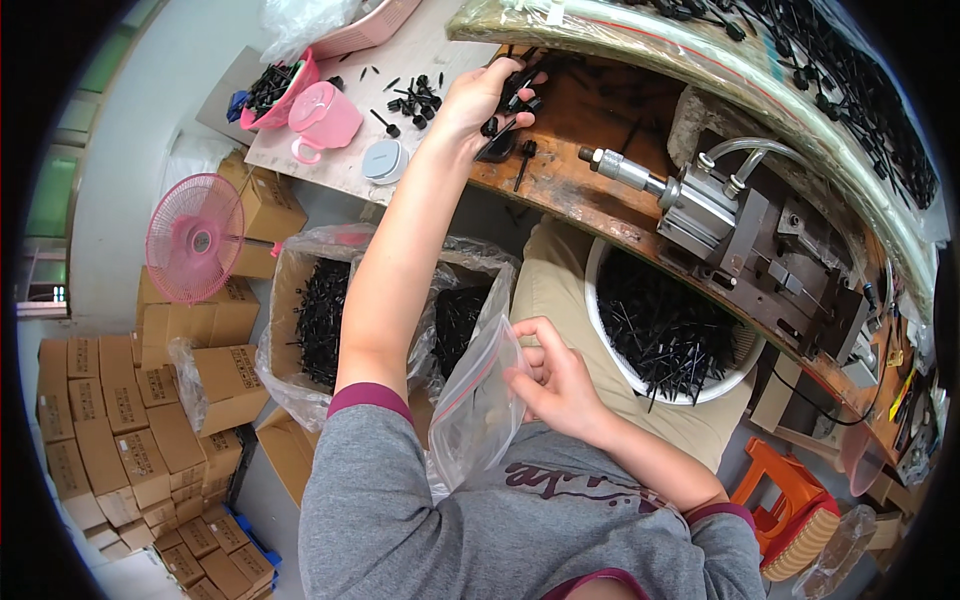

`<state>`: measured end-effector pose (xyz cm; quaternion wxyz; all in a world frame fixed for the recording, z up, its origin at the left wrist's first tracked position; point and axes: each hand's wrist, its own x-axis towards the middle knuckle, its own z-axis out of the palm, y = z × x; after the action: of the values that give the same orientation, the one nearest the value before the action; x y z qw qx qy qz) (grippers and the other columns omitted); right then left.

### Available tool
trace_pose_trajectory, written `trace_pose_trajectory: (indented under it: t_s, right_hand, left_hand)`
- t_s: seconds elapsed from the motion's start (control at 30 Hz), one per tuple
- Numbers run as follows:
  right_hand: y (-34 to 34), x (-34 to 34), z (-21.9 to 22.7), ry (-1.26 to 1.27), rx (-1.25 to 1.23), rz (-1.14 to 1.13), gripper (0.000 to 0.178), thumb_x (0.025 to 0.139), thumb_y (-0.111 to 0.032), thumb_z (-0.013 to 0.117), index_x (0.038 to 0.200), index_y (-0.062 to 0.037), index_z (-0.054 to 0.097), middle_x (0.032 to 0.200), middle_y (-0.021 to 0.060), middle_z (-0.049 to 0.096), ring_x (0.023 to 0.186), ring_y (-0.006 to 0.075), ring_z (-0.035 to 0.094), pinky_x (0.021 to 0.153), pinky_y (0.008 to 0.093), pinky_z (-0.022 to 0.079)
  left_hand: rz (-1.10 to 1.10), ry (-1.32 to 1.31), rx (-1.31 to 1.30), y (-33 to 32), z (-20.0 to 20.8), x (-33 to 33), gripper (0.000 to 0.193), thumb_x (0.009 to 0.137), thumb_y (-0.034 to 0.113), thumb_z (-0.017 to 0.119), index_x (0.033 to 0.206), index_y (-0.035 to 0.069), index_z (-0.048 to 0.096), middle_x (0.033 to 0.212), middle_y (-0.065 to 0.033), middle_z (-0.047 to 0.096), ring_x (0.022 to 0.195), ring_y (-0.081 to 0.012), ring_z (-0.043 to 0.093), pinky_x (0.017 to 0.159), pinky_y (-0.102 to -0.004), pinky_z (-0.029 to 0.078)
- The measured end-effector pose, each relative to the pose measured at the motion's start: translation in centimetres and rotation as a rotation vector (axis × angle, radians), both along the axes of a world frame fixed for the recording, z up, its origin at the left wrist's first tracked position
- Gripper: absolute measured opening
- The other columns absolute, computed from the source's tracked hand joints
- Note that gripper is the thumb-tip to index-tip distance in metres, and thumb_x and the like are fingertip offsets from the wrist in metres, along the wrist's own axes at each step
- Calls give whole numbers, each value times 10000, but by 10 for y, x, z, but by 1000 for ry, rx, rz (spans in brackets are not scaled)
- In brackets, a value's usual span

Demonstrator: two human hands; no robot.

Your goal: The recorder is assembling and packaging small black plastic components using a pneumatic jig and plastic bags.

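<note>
My left hand (492,100) is stretched out to the bench edge, its fingers curled round several small black plastic parts with thin stems (520,97). One loose black part (525,163) lies on the wood just to the right of that hand. Close to my body, my right hand (562,388) grips the edge of a clear zip bag (478,405) between thumb and fingers. The bag hangs in front of my shirt and looks limp, with a red line along its top. Part of the black pieces in my left hand is hidden by the fingers.
A metal clamping fixture (700,205) stands on the wooden bench (590,200). A white tub (598,330) of black parts rests by my legs. Lined cartons (285,330) hold more. A pink jug (325,120), round white container (384,160), pink fan (196,238) and stacked boxes (150,450) are left.
</note>
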<state>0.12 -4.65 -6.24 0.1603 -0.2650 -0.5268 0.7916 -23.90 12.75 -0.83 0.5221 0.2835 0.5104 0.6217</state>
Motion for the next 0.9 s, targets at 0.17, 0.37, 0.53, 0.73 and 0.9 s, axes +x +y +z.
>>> trace_pose_trajectory:
  t_s: [0.17, 0.37, 0.53, 0.73, 0.9]
  right_hand:
    - [-1, 2, 7, 2, -11, -16, 311, 878, 36, 541, 1150, -49, 416, 700, 9, 599, 579, 36, 533, 469, 223, 415]
    - [1, 1, 0, 19, -42, -78, 317, 873, 42, 525, 1157, -52, 418, 729, 17, 609, 554, 46, 543, 410, 225, 433]
    - [16, -6, 2, 13, -69, -67, 343, 861, 36, 523, 1171, -53, 408, 727, 27, 608, 527, 66, 541, 403, 224, 438]
    - [15, -22, 15, 94, -76, -62, 335, 864, 37, 538, 1167, -25, 408, 757, 72, 634, 513, 108, 573, 405, 228, 440]
    - [16, -19, 13, 122, -166, 41, 331, 876, 8, 554, 1176, -25, 420, 747, 88, 651, 465, 117, 566, 395, 210, 396]
  left_hand:
    - [70, -32, 11, -29, 3, -16, 328, 937, 182, 593, 1137, -75, 555, 979, -140, 635, 675, -91, 497, 462, -240, 388]
    - [103, 69, -109, -129, 28, -11, 356, 944, 225, 586, 1218, 1, 544, 1082, -94, 624, 687, -65, 477, 451, -213, 361]
    - [46, -97, -132, -230, 59, 50, 341, 943, 243, 584, 1188, 10, 543, 1014, -104, 611, 666, -77, 476, 415, -230, 400]
    - [51, -48, -246, -289, 23, 114, 319, 981, 172, 529, 1238, -13, 495, 1001, -116, 606, 676, -97, 515, 466, -253, 485]
    - [201, 787, -78, -311, -22, 106, 268, 922, 82, 622, 1162, -26, 570, 984, -92, 628, 836, -168, 616, 685, -317, 524]
